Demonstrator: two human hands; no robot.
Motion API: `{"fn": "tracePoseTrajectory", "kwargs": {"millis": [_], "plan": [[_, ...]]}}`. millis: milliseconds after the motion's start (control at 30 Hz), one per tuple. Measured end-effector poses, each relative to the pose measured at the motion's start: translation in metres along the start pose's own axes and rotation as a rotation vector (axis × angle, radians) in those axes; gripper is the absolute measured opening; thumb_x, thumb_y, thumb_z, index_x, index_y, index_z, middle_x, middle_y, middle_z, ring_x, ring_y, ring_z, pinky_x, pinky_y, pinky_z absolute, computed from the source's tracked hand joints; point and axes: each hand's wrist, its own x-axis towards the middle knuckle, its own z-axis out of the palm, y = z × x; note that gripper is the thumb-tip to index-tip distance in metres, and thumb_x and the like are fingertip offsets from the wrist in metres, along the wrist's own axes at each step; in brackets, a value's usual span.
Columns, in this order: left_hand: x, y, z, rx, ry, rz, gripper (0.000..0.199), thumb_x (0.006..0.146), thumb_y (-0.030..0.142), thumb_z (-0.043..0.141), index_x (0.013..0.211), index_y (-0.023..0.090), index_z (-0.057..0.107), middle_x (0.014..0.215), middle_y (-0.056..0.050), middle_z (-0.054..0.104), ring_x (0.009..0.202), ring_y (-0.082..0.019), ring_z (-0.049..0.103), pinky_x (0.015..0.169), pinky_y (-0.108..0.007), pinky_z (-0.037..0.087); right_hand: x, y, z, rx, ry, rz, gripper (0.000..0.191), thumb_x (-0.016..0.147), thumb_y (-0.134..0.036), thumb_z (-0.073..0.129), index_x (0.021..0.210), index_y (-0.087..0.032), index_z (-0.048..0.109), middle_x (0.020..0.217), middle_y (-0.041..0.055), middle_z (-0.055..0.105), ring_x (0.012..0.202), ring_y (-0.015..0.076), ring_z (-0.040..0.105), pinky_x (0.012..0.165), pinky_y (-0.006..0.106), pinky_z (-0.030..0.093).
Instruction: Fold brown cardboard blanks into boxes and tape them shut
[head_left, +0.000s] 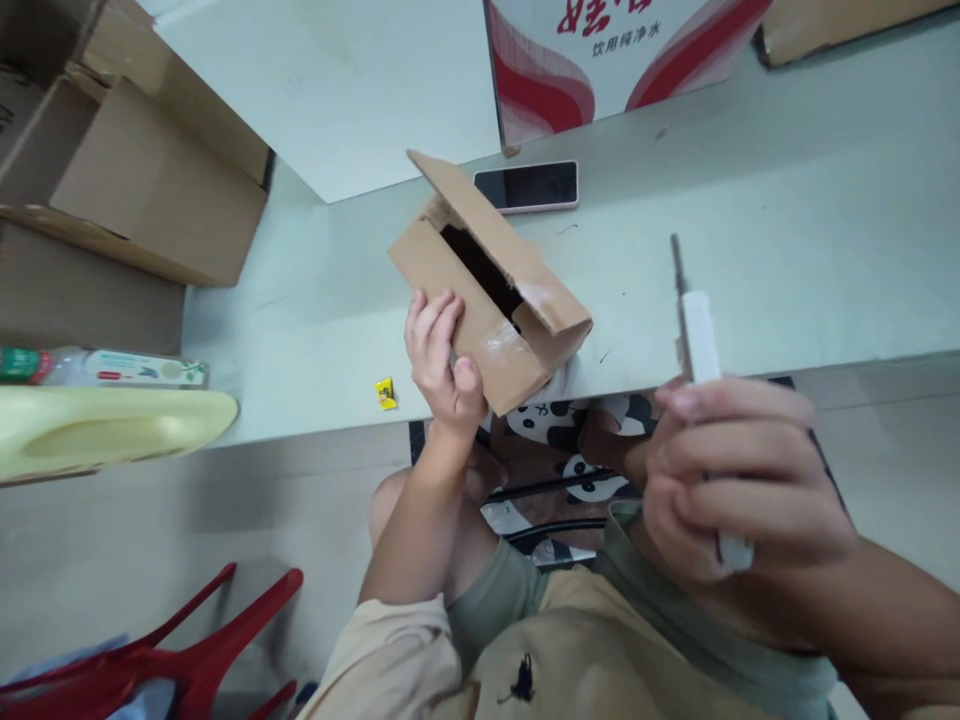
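Observation:
My left hand [442, 365] grips the near side of a small brown cardboard box [469, 300], thumb and fingers pressed to its wall. The box is tilted at the table's front edge; its long flap [510, 240] stands partly raised, leaving a dark gap, and the contents are hidden. Off to the right, my right hand [742, 470] is closed around a white-handled utility knife [701, 335]. Its thin blade points up and away from me, apart from the box.
A phone [529, 187] lies behind the box, near a red and white carton [600, 70]. Larger cardboard boxes [150, 190] stand at left. A yellow wrapper [385, 393] is near the table edge. A red chair [202, 650] is at lower left.

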Motion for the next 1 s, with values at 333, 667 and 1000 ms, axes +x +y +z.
{"fn": "tracePoseTrajectory", "kwargs": {"millis": [333, 667, 1000], "plan": [[-0.003, -0.012, -0.006, -0.028, 0.034, 0.038, 0.051, 0.100, 0.047, 0.034, 0.132, 0.021, 0.063, 0.133, -0.011, 0.064, 0.139, -0.030, 0.051, 0.120, -0.052, 0.036, 0.018, 0.094, 0.011, -0.692, -0.377, 0.408, 0.020, 0.086, -0.026, 0.051, 0.099, -0.018, 0.065, 0.101, 0.0152, 0.061, 0.112, 0.0343, 0.055, 0.095, 0.050, 0.049], [-0.006, -0.048, -0.023, -0.129, 0.036, -0.067, 0.048, 0.094, 0.054, 0.045, 0.126, 0.023, 0.063, 0.139, -0.011, 0.060, 0.141, -0.030, 0.050, 0.119, -0.051, 0.037, 0.014, 0.103, 0.020, -0.812, -0.639, 0.553, 0.038, 0.087, -0.036, 0.051, 0.116, -0.016, 0.067, 0.127, 0.0221, 0.058, 0.132, 0.0436, 0.044, 0.105, 0.063, 0.039], [-0.018, -0.083, -0.017, -0.509, 0.183, -0.587, 0.058, 0.080, 0.070, 0.054, 0.111, 0.022, 0.068, 0.115, -0.009, 0.072, 0.124, -0.028, 0.064, 0.110, -0.040, 0.050, 0.025, 0.108, 0.028, -0.354, -0.521, 0.416, 0.059, 0.082, -0.036, 0.054, 0.136, -0.013, 0.055, 0.147, 0.0189, 0.055, 0.143, 0.0373, 0.044, 0.121, 0.058, 0.032]]}}
